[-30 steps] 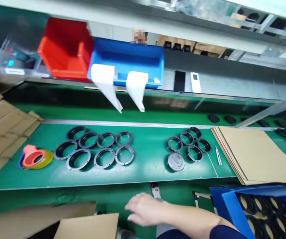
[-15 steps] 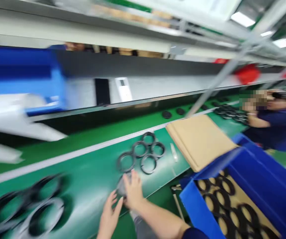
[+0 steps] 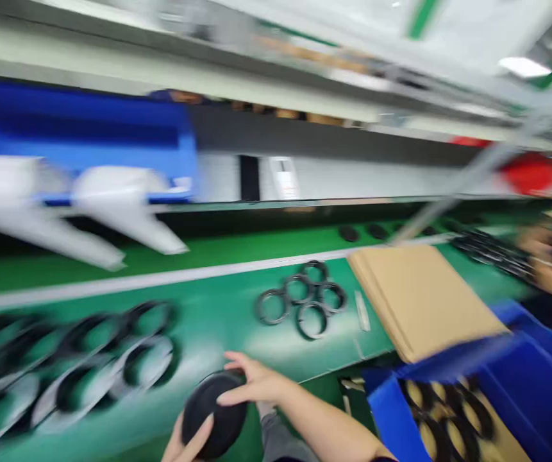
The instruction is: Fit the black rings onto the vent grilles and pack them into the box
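A black round disc [image 3: 213,417] is tilted between my two hands at the near edge of the green bench. My left hand [image 3: 184,443] grips it from below left, thumb on its face. From the upper right, my right hand [image 3: 256,383] closes on it, with thumb and fingers over the rim and face. To the left of the hands lie several black and grey rings [image 3: 145,366] in overlapping rows. Beyond my right hand, a small cluster of black rings [image 3: 313,321] rests on the bench.
A stack of cardboard sheets [image 3: 415,295] lies on the bench at right. Below it stands a blue box [image 3: 391,410] holding black rings. White curved nozzles [image 3: 126,199] hang at left below a blue bin [image 3: 112,128]. A co-worker's arm shows at far right.
My hands have come nearer with the disc, which now shows its black face instead of a grey side. The view has swung left, bringing more of the left rings into sight.
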{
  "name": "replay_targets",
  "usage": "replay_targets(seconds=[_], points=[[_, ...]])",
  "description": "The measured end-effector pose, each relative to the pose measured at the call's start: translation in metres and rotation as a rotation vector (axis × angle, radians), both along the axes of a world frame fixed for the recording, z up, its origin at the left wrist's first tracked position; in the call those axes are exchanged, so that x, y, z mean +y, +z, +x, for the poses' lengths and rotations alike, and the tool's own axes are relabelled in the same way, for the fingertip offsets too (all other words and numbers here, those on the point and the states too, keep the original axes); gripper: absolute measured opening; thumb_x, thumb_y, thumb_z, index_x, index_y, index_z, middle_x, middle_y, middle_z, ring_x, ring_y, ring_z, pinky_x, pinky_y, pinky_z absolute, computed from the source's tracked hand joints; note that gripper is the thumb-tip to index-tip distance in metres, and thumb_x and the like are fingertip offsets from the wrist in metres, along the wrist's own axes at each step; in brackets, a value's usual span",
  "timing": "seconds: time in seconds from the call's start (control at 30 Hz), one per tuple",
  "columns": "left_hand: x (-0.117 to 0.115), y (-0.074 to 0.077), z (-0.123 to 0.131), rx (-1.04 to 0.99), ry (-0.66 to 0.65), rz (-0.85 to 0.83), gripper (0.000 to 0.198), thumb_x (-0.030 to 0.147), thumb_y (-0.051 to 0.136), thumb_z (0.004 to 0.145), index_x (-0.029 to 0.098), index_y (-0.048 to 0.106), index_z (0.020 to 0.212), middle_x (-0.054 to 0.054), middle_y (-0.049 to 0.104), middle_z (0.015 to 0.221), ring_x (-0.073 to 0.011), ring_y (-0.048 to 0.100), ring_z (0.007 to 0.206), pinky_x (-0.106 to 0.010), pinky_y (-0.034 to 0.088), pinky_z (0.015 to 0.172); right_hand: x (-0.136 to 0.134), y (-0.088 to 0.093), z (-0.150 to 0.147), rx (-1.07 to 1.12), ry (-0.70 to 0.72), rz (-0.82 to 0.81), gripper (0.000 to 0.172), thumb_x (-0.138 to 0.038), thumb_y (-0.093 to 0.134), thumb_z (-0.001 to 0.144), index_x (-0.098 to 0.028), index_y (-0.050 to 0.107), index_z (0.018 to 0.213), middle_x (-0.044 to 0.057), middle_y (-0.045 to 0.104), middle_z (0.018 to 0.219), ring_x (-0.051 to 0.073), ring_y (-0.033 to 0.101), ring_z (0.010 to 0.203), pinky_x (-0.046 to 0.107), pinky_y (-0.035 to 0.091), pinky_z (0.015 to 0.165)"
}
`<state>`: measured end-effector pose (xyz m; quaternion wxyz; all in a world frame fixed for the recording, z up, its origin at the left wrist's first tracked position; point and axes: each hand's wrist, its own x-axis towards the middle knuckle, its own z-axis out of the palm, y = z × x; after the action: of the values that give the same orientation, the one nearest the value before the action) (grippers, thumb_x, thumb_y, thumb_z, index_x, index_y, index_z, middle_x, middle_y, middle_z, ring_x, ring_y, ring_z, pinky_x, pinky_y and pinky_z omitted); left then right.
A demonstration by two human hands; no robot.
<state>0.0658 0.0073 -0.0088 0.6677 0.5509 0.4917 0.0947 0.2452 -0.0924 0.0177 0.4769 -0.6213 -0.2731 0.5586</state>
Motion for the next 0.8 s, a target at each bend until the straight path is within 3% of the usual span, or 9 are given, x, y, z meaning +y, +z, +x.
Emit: replay_targets(seconds=[0.1, 0.2, 0.33, 0.4, 0.5, 0.6, 0.67, 0.73, 0.8], points=[[-0.017, 0.047, -0.051, -0.101, -0.006, 0.047, 0.091, 0.069, 0.072, 0.064, 0.027, 0.049, 0.141, -0.011, 0.058, 0.138, -0.0331, 0.052, 0.129, -0.045, 0.044, 0.110, 0.013, 0.009, -0.048, 0.067, 0.126, 0.141, 0.079, -0.058, 0.081, 0.062, -0.023, 0.057, 0.128, 0.008, 0.063, 0.128, 0.030, 0.056, 0.123, 0.047, 0.039, 0.111], [-0.020, 0.072, -0.108, 0.084, -0.018, 0.451, 0.109, 0.072, 0.077, 0.058, 0.023, 0.039, 0.149, -0.017, 0.037, 0.154, -0.0386, 0.034, 0.142, -0.055, 0.027, 0.118, 0.031, 0.005, -0.091, 0.061, 0.319, 0.061, 0.068, -0.051, 0.074, 0.075, -0.023, 0.051, 0.132, 0.011, 0.060, 0.135, 0.031, 0.054, 0.127, 0.052, 0.037, 0.113], [-0.036, 0.079, -0.194, 0.219, -0.176, 0.722, 0.122, 0.068, 0.085, 0.049, 0.035, 0.029, 0.152, -0.014, 0.006, 0.164, -0.0505, 0.018, 0.144, -0.067, 0.022, 0.114, 0.064, -0.008, -0.166, 0.026, 0.632, -0.055, 0.068, -0.051, 0.070, 0.080, -0.023, 0.047, 0.137, 0.013, 0.054, 0.142, 0.033, 0.047, 0.134, 0.052, 0.040, 0.111], [-0.048, 0.078, -0.228, 0.295, -0.069, 0.734, 0.122, 0.062, 0.087, 0.051, 0.037, 0.025, 0.153, -0.015, 0.009, 0.162, -0.0499, 0.023, 0.142, -0.065, 0.026, 0.113, 0.076, -0.010, -0.208, -0.025, 0.758, -0.058, 0.071, -0.051, 0.072, 0.078, -0.023, 0.048, 0.137, 0.014, 0.054, 0.142, 0.035, 0.048, 0.133, 0.052, 0.041, 0.111], [-0.055, 0.076, -0.281, 0.311, 0.129, 0.682, 0.120, 0.049, 0.088, 0.051, 0.039, 0.025, 0.152, -0.014, 0.028, 0.150, -0.0423, 0.035, 0.134, -0.058, 0.032, 0.112, 0.097, -0.008, -0.267, -0.062, 0.911, -0.021, 0.071, -0.053, 0.068, 0.081, -0.024, 0.044, 0.142, 0.013, 0.051, 0.144, 0.033, 0.048, 0.133, 0.049, 0.042, 0.111], [-0.037, 0.065, -0.357, 0.326, 0.465, 0.539, 0.124, 0.044, 0.088, 0.049, 0.036, 0.020, 0.153, -0.012, 0.023, 0.148, -0.0386, 0.034, 0.135, -0.053, 0.035, 0.113, 0.132, -0.012, -0.323, -0.150, 0.972, 0.093, 0.064, -0.053, 0.050, 0.094, -0.027, 0.033, 0.149, 0.012, 0.049, 0.146, 0.029, 0.051, 0.131, 0.048, 0.046, 0.107], [-0.014, 0.046, -0.424, 0.421, 0.739, 0.441, 0.128, 0.043, 0.087, 0.053, 0.033, 0.011, 0.155, -0.014, 0.015, 0.150, -0.0374, 0.029, 0.139, -0.052, 0.032, 0.115, 0.159, -0.026, -0.358, -0.400, 0.967, 0.270, 0.060, -0.055, 0.045, 0.095, -0.025, 0.036, 0.147, 0.013, 0.049, 0.143, 0.031, 0.050, 0.130, 0.052, 0.042, 0.108], [0.013, 0.014, -0.494, 0.595, 0.908, 0.366, 0.129, 0.042, 0.086, 0.056, 0.029, 0.004, 0.155, -0.016, 0.012, 0.151, -0.0375, 0.024, 0.141, -0.052, 0.026, 0.117, 0.182, -0.049, -0.388, -0.709, 0.999, 0.498, 0.058, -0.057, 0.045, 0.094, -0.021, 0.047, 0.140, 0.016, 0.050, 0.140, 0.034, 0.044, 0.133, 0.057, 0.035, 0.111], [0.038, -0.030, -0.556, 0.807, 0.859, 0.257, 0.127, 0.044, 0.085, 0.057, 0.026, 0.005, 0.154, -0.018, 0.013, 0.151, -0.0395, 0.023, 0.141, -0.053, 0.025, 0.117, 0.195, -0.077, -0.408, -0.945, 1.087, 0.668, 0.058, -0.059, 0.042, 0.095, -0.018, 0.052, 0.134, 0.018, 0.052, 0.135, 0.037, 0.041, 0.132, 0.061, 0.028, 0.112]])
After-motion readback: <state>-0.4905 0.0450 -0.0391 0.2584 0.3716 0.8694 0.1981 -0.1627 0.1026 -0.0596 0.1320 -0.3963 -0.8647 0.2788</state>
